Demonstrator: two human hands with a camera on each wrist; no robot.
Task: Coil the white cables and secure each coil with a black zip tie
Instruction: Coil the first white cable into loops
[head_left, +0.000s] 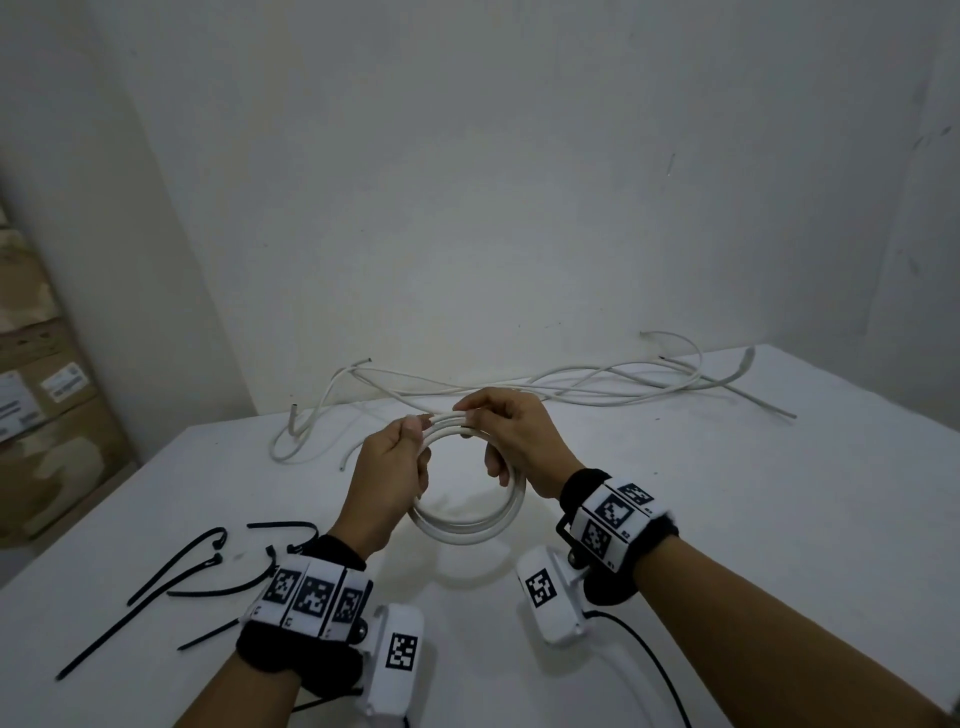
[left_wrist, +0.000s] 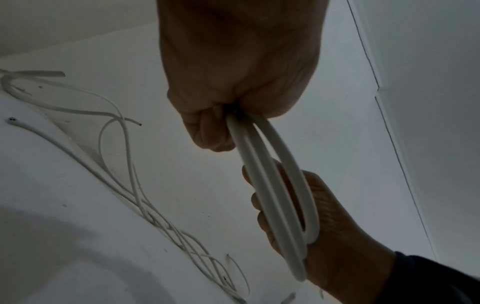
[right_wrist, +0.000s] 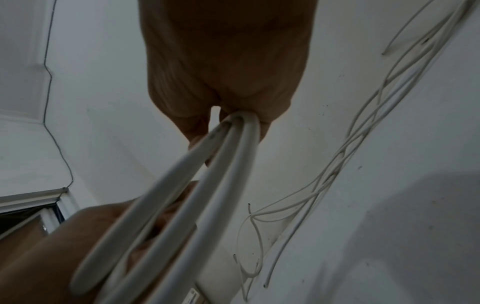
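A white cable coil of about three loops hangs between both hands above the white table. My left hand grips the coil's left side, thumb pinching the strands near the top. My right hand pinches the top of the coil and curls round its right side. The left wrist view shows the coil running from my left fist to the right hand. The right wrist view shows the strands leaving my right fingers. No tie is on the coil.
Several loose white cables lie tangled along the table's far edge by the wall. Several black zip ties lie on the near left of the table. Cardboard boxes stand at the left, off the table.
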